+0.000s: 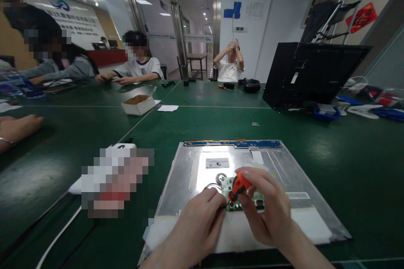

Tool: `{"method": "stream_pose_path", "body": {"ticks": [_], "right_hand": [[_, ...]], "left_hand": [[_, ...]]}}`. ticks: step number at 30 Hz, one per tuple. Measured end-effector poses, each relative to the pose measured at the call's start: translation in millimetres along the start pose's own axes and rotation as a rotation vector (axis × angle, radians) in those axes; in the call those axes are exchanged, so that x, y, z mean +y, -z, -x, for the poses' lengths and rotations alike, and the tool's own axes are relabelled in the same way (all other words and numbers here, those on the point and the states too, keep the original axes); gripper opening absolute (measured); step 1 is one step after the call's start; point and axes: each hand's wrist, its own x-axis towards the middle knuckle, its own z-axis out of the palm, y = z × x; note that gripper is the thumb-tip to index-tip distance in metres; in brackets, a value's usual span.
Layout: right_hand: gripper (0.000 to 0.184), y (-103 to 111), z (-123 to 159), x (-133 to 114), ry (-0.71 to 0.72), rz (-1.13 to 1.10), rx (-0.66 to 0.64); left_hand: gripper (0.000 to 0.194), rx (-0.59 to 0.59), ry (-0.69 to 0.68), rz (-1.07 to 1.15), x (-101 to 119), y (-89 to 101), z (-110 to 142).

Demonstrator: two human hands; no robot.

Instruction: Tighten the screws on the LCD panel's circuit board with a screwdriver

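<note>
A silver display panel (176, 180) lies flat in front of me, with a blue circuit strip (214, 144) along its far edge. On its middle sits a green circuit board (252, 204). My right hand (268, 206) is closed round the orange and black handle of a screwdriver (240, 184), tilted over the board. At the board's left edge my left hand (202, 218) has its fingers pressed together near the screwdriver's tip; what they pinch, if anything, is hidden. Thin dark wires (212, 185) run beside the board, and a white ribbon cable (256, 156) joins the blue strip.
A white device with cables (126, 147), partly blurred, lies left of the panel. Farther off stand a white box (138, 106) and a black monitor (315, 75). Another person's hand (22, 128) rests at the left. Several people sit round the green table (221, 119).
</note>
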Motion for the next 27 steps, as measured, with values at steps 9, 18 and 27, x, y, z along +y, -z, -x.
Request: {"method": "stream_pose_path", "body": {"ticks": [9, 18, 27], "right_hand": [[0.053, -6.0, 12.1, 2.3, -0.043, -0.026, 0.122], [0.044, -1.8, -2.1, -1.7, 0.000, 0.063, 0.093], [0.046, 0.7, -2.3, -1.0, -0.001, 0.072, 0.016]], "left_hand": [[0.016, 0.011, -0.012, -0.018, -1.9, -1.6, 0.8], [0.015, 0.022, -0.007, -0.025, 1.5, 0.9, 0.5], [0.018, 0.033, -0.018, -0.002, 2.2, 1.8, -0.3]]}}
